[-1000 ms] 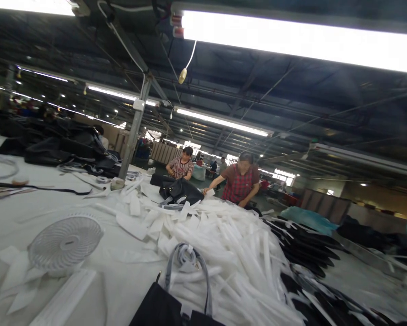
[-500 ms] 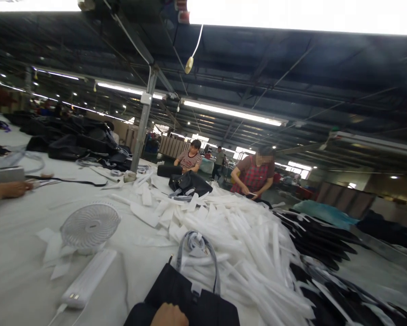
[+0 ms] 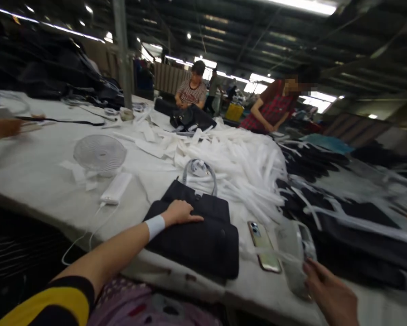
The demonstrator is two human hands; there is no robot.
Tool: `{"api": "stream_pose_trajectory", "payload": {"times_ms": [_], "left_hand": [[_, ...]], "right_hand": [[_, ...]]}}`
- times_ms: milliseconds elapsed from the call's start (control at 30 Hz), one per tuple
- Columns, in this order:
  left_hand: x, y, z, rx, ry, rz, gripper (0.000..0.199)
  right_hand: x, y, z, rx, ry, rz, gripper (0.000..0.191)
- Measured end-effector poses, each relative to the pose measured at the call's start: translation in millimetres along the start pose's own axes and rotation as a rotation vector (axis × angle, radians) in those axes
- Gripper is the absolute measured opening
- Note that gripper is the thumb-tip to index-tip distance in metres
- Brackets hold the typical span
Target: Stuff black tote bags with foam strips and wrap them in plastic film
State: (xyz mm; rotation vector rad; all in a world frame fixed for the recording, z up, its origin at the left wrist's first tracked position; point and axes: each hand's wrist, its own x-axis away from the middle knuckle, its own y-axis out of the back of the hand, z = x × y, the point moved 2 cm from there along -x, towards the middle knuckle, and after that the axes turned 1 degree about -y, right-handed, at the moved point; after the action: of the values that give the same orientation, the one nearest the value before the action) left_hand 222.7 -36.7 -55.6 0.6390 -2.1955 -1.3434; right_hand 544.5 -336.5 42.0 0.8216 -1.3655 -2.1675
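My left hand (image 3: 179,212), with a white band at the wrist, lies flat on a black handbag (image 3: 196,244), thumb stretched out to the right. The bag rests on the white table near its front edge, its grey-wrapped handle (image 3: 214,179) standing up at the back. At the lower right, my right hand (image 3: 331,287) has its fingers closed at the rim of a translucent whitish container (image 3: 290,258), which is blurred. A pale strip runs leftward from there over a phone (image 3: 265,246) lying on the table.
A round fan (image 3: 100,153) and a white power bank (image 3: 117,188) with a cable lie to the left. White strips (image 3: 237,158) are heaped behind the bag. Black pieces (image 3: 360,217) are stacked at right. Another person's hand (image 3: 1,129) is at far left; two co-workers stand beyond.
The view has tipped down, bringing my left forearm, the whole bag, the phone and my right hand into sight. My left hand stays on the bag.
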Motion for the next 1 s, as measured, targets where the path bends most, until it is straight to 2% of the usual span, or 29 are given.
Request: {"api": "stream_pose_trajectory", "payload": {"times_ms": [100, 233, 333, 433, 500, 567, 600, 667, 733, 800, 867, 933, 1000], "left_hand": [[-2.3, -7.4, 2.6, -0.025, -0.016, 0.003, 0.086], [-3.5, -12.3, 5.2, -0.07, -0.031, -0.01, 0.085], [-2.3, -11.6, 4.1, -0.075, -0.026, 0.007, 0.084], [-2.1, -10.0, 3.0, -0.08, -0.001, 0.025, 0.084], [-3.1, -10.0, 3.2, -0.077, 0.007, 0.039, 0.084], [-5.1, -11.1, 4.1, -0.066, 0.007, 0.05, 0.084], [-6.3, -11.8, 4.7, -0.06, 0.002, 0.052, 0.084], [-8.2, -12.5, 5.5, -0.055, -0.01, 0.049, 0.084], [-7.5, -10.9, 5.3, -0.06, -0.009, 0.034, 0.084], [-3.1, -6.4, 3.0, -0.062, -0.013, 0.007, 0.085], [2.1, -0.9, -0.1, -0.056, -0.028, -0.024, 0.086], [3.9, 2.6, -0.6, -0.05, -0.016, -0.045, 0.087], [2.2, 2.3, 1.6, -0.029, -0.01, -0.051, 0.087]], "right_hand": [[7.1, 10.1, -10.3, -0.149, -0.202, 0.044, 0.05], [10.8, 11.6, -3.8, -0.351, -0.316, 0.041, 0.056], [11.5, 20.8, -8.5, -0.124, -0.299, -0.011, 0.049], [12.0, 39.7, -29.7, 0.248, -0.268, -0.119, 0.044], [13.8, 48.0, -43.6, 0.386, -0.274, -0.105, 0.043], [16.5, 48.0, -43.9, 0.476, -0.214, -0.082, 0.042], [18.0, 44.3, -36.4, 0.512, -0.149, -0.11, 0.044], [20.1, 28.3, -7.0, 0.506, 0.034, -0.197, 0.048], [19.9, 1.2, 34.3, 0.353, 0.225, -0.188, 0.048], [18.5, -31.7, 76.2, 0.142, 0.369, -0.054, 0.047], [17.2, -63.6, 107.2, 0.01, 0.435, 0.102, 0.048], [14.5, -92.4, 118.9, -0.016, 0.429, 0.247, 0.048], [8.8, -116.2, 110.9, -0.002, 0.414, 0.35, 0.046]]}}
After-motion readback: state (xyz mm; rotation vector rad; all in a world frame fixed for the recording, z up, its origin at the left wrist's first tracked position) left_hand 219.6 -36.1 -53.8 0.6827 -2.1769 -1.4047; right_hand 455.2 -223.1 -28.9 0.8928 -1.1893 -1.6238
